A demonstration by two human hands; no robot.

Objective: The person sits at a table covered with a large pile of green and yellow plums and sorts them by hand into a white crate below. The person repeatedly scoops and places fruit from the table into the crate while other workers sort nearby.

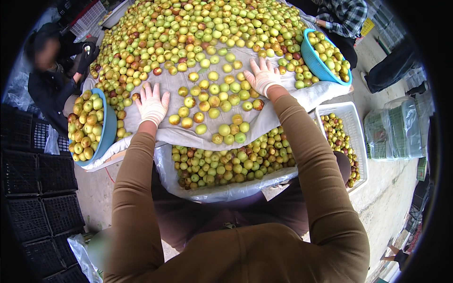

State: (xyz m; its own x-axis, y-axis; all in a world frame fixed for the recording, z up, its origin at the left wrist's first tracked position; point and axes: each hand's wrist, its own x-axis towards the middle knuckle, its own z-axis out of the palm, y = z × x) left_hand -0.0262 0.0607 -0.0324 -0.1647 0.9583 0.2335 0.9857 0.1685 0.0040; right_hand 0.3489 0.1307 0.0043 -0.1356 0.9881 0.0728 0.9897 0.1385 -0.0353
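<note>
My left hand (153,103), in a pale glove with bare fingertips, lies flat with spread fingers on the grey cloth (170,81) of the sorting table. My right hand (263,77), gloved alike, rests palm down with fingers apart beside loose green and brown-blotched jujubes (214,102). Neither hand holds anything. Between them the fruit lies scattered, and a large heap of jujubes (198,28) covers the table beyond. Below the cloth's near edge, in front of my lap, a plastic-lined crate (226,196) holds many more jujubes.
Blue baskets full of jujubes stand at the left (110,122) and right (315,65) table edges. A white crate (361,141) of smaller, redder fruit is on the right. Black crates (23,173) are stacked left. A person (51,78) sits left; another in a checked sleeve (348,17) works right.
</note>
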